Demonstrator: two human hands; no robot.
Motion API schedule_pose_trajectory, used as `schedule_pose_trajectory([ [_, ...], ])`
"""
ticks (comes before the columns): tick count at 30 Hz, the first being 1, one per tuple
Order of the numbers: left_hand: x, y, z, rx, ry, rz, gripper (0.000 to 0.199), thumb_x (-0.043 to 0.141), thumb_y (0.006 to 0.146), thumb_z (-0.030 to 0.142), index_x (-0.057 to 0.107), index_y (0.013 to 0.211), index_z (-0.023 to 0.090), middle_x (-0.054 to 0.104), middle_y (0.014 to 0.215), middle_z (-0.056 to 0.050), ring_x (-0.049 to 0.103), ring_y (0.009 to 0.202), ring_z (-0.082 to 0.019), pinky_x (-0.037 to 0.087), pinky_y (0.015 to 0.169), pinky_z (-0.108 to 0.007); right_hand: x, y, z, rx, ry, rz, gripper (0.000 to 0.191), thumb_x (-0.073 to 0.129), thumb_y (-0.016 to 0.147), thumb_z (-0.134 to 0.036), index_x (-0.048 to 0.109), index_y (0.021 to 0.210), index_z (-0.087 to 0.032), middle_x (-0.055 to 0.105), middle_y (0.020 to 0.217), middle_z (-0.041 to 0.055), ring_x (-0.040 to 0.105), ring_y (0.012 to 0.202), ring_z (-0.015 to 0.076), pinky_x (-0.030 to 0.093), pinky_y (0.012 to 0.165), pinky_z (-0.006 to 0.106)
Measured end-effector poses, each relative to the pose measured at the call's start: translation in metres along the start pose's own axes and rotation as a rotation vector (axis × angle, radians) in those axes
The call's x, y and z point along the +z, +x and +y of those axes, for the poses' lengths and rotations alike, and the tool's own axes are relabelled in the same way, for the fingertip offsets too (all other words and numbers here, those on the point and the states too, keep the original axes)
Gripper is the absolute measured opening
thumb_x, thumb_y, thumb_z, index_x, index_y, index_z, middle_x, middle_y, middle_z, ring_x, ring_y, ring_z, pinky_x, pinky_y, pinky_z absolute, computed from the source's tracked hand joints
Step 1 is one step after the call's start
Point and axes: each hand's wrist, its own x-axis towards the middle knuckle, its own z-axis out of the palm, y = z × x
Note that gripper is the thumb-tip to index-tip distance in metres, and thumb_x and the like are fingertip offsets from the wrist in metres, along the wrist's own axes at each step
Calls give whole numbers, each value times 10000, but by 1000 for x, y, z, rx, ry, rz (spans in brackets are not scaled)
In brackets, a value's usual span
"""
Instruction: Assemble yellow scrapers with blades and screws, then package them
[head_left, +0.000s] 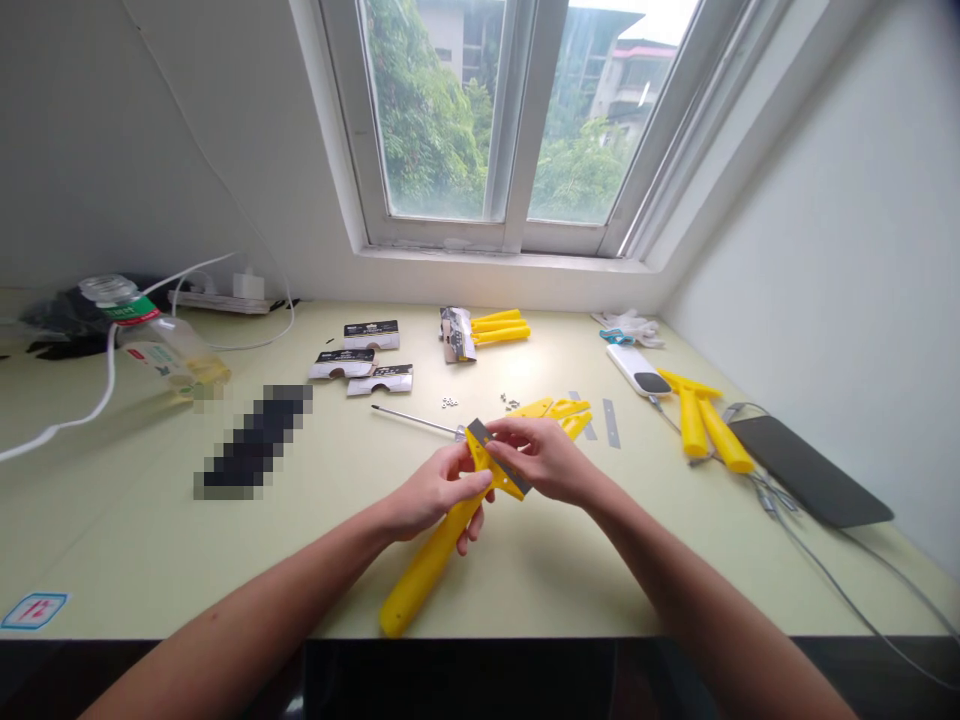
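My left hand (444, 490) is closed around the neck of a yellow scraper (424, 570), whose handle slants down toward the table's front edge. A flat grey blade (517, 478) lies along the scraper's wide head. Pinching that blade against the head, my right hand (544, 455) covers part of it. Just beyond my hands, a screwdriver (412, 418) rests with its shaft pointing left. Small nuts (450, 402) and small screws (510, 404) lie in two groups. More yellow scraper parts (574, 415) sit behind my right hand, next to loose blades (612, 424).
Card packaging (371, 335) and packed yellow scrapers (499, 326) are at the back. To the right are a white device (634, 368), yellow handles (724, 435), cables and a dark tablet-like slab (810, 470). A plastic bottle (161, 345) leans at left, beyond a blurred dark object (255, 440).
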Motion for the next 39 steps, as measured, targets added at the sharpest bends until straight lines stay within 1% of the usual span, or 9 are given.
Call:
schedule_pose_trajectory([
  [6, 1, 5, -6, 39, 17, 110, 337, 599, 902, 486, 514, 952, 164, 473, 568, 59, 483, 382, -87, 400, 336, -186, 16, 2, -7, 114, 68, -7, 257, 588, 907, -345, 755, 1017, -184, 727, 789, 38, 622, 638, 146, 490, 568, 258],
  [10, -1, 7, -8, 49, -4, 156, 354, 617, 885, 498, 546, 891, 151, 464, 524, 63, 469, 358, -88, 379, 321, -186, 17, 4, -2, 102, 91, -38, 304, 539, 940, -362, 733, 1073, -169, 725, 838, 50, 624, 656, 140, 499, 599, 261],
  [13, -3, 7, -6, 42, -19, 187, 353, 616, 883, 492, 557, 859, 145, 499, 541, 46, 466, 349, -83, 349, 305, -179, -5, 8, 16, 73, -37, -16, 348, 447, 984, -365, 702, 1144, -192, 713, 848, 50, 640, 693, 154, 523, 662, 290],
  [16, -5, 5, -3, 18, -24, 218, 366, 623, 872, 489, 544, 782, 143, 522, 536, 27, 465, 335, -85, 335, 300, -184, -40, 12, 44, 76, -419, 189, 301, 495, 951, -318, 705, 1121, -185, 709, 1013, 97, 667, 916, 221, 518, 865, 376],
  [20, -8, 5, -2, 2, -49, 264, 357, 624, 866, 471, 565, 770, 133, 535, 534, 18, 466, 327, -85, 332, 306, -186, -68, 15, 75, 232, -727, 50, 383, 513, 928, -296, 644, 1271, -185, 651, 1267, 140, 591, 1176, 311, 437, 1024, 476],
  [25, -8, 7, -1, 5, -69, 314, 351, 632, 853, 455, 559, 737, 131, 513, 502, 23, 450, 315, -83, 333, 310, -188, -63, 19, 83, 273, -854, -75, 402, 509, 927, -299, 636, 1303, -240, 626, 1322, 124, 563, 1219, 335, 434, 1009, 508],
  [29, -8, 7, 1, -16, -73, 327, 343, 632, 850, 442, 551, 722, 134, 526, 503, 12, 460, 316, -91, 337, 308, -192, -60, 22, 82, 198, -829, -139, 369, 492, 930, -250, 641, 1265, -295, 589, 1387, 84, 528, 1277, 310, 422, 1018, 503],
  [34, -8, 7, -1, 3, -81, 319, 329, 630, 852, 436, 585, 772, 120, 517, 515, 20, 451, 324, -81, 344, 318, -190, -63, 22, 81, 177, -726, -141, 167, 523, 892, -221, 676, 958, -235, 624, 1328, 83, 545, 1254, 289, 421, 1031, 475],
  [39, -8, 7, -1, -10, -101, 330, 335, 638, 848, 438, 544, 728, 139, 510, 518, 24, 461, 329, -84, 340, 320, -192, -62, 22, 75, 167, -676, -165, 201, 522, 910, -279, 643, 1065, -237, 677, 1213, 80, 595, 1152, 277, 439, 1004, 469],
])
